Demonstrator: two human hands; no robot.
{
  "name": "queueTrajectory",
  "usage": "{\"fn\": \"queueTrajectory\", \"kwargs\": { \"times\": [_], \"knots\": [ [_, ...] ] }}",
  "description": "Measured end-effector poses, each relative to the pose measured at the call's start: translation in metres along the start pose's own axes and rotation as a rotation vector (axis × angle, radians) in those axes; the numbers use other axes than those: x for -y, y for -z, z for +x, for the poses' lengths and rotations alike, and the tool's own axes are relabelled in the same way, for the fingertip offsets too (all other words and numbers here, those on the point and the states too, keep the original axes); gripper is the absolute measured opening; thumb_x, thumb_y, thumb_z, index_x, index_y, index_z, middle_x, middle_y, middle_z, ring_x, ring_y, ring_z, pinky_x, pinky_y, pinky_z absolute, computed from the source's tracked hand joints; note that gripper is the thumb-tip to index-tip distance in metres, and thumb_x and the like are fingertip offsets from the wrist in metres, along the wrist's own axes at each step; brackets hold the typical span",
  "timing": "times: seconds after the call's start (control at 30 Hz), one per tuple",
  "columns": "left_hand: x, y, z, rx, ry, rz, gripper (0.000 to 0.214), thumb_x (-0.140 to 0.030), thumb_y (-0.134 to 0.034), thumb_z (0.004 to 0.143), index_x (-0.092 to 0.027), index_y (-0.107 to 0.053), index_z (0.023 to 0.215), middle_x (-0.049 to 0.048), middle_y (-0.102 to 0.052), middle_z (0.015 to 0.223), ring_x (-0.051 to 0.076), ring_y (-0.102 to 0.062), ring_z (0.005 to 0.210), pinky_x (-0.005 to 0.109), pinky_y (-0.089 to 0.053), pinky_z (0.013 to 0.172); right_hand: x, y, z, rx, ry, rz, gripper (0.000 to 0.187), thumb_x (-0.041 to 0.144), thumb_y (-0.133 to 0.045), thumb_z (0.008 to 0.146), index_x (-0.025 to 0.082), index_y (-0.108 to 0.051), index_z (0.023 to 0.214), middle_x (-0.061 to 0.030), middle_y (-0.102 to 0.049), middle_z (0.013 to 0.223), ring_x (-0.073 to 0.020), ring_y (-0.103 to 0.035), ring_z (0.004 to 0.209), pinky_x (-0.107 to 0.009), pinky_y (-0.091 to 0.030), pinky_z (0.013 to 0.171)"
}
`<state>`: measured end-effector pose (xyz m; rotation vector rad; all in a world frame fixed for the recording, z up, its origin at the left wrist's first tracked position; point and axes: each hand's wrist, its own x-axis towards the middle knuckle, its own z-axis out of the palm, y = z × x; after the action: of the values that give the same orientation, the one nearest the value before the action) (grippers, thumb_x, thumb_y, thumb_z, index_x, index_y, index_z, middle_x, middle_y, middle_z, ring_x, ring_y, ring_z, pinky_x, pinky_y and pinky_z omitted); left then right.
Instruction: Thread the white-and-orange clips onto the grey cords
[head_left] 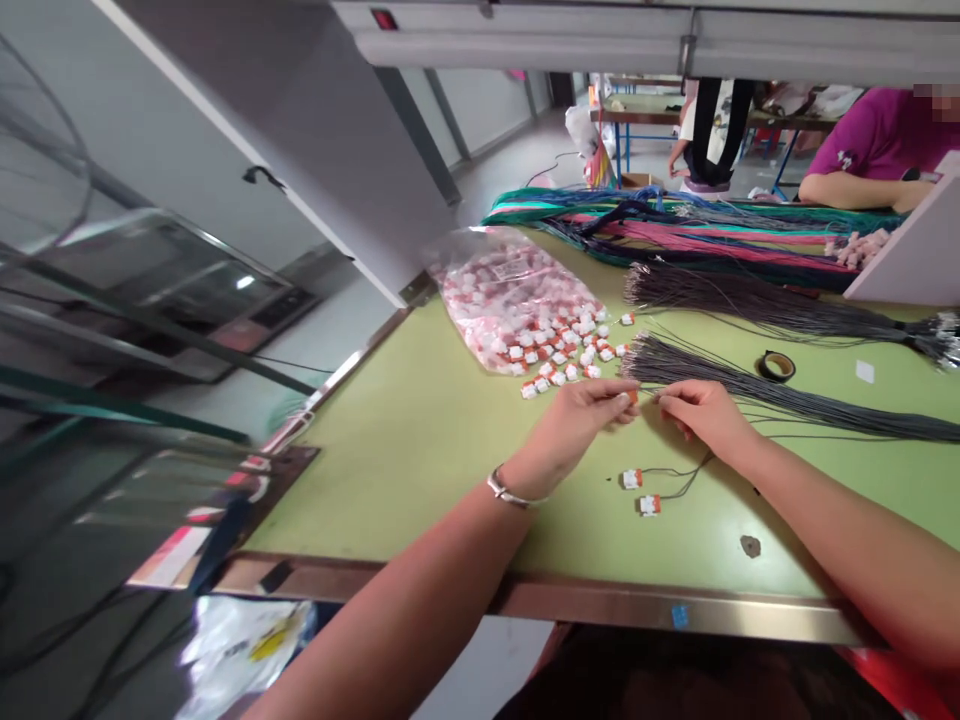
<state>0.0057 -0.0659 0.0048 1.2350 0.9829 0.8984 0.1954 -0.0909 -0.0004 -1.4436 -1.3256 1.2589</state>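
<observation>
My left hand (589, 412) is closed in a pinch on a small white-and-red connector (631, 397) above the green table (420, 440). My right hand (701, 412) is closed too, pinching a thin dark wire whose tip meets the connector. Two connectors with wires attached (641, 492) lie just in front of my hands. Several loose connectors (570, 362) spill from a clear bag (506, 295) behind my left hand. A bundle of dark wires (787, 395) stretches to the right from my right hand.
More wire bundles, dark (750, 300) and coloured (675, 225), lie across the far table. A tape roll (776, 366) sits between the dark bundles. A person in a magenta shirt (877, 140) sits at far right. The metal table edge (600, 600) runs near me.
</observation>
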Motion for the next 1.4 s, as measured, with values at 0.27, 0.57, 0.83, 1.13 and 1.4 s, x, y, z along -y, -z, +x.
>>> {"fn": "queueTrajectory", "kwargs": {
  "times": [0.27,0.57,0.83,1.13,1.4],
  "knots": [
    [0.011,-0.016,0.003,0.058,0.185,-0.343,0.021,-0.016,-0.076,0.064,-0.012,-0.070,0.084,0.0044,-0.072,0.082,0.011,-0.065,0.072,0.028,-0.050,0.081,0.005,-0.002,-0.004,-0.056,0.026,-0.095,0.014,0.029,-0.057,0.065,0.016,-0.062,0.062,0.0031,-0.053,0.050,-0.0081,-0.038,0.047,-0.023,-0.030,0.047],
    [0.016,-0.010,0.005,0.100,0.175,-0.349,0.020,-0.015,-0.075,0.066,-0.012,-0.072,0.085,0.0046,-0.072,0.077,0.010,-0.064,0.070,0.026,-0.050,0.078,0.003,-0.005,0.000,-0.044,0.043,-0.171,0.014,0.025,-0.052,0.063,0.016,-0.062,0.061,0.0031,-0.049,0.052,-0.0087,-0.037,0.051,-0.023,-0.029,0.050],
    [0.016,-0.011,0.004,0.109,-0.028,-0.012,0.017,-0.021,-0.073,0.069,-0.016,-0.074,0.085,0.0054,-0.072,0.081,0.013,-0.063,0.073,0.031,-0.051,0.079,0.005,-0.003,0.001,0.005,0.007,-0.199,0.014,0.024,-0.049,0.061,0.016,-0.060,0.058,0.0050,-0.043,0.048,-0.0078,-0.033,0.048,-0.022,-0.024,0.046],
    [0.013,-0.018,0.002,0.111,-0.224,0.247,0.015,-0.023,-0.068,0.074,-0.018,-0.075,0.086,0.0065,-0.072,0.089,0.016,-0.064,0.080,0.031,-0.052,0.079,-0.001,0.005,0.006,0.134,0.009,-0.139,0.008,0.025,-0.055,0.065,0.017,-0.055,0.062,0.0066,-0.045,0.047,-0.0059,-0.037,0.039,-0.020,-0.029,0.041],
    [0.019,-0.014,0.004,0.053,0.067,-0.058,0.024,-0.024,-0.075,0.066,-0.014,-0.074,0.088,0.0038,-0.071,0.072,0.010,-0.060,0.065,0.026,-0.050,0.071,0.000,0.003,-0.002,0.026,0.005,-0.084,0.005,0.019,-0.054,0.060,0.019,-0.053,0.065,0.0054,-0.051,0.051,-0.0094,-0.050,0.042,-0.022,-0.043,0.044]
  ]
}}
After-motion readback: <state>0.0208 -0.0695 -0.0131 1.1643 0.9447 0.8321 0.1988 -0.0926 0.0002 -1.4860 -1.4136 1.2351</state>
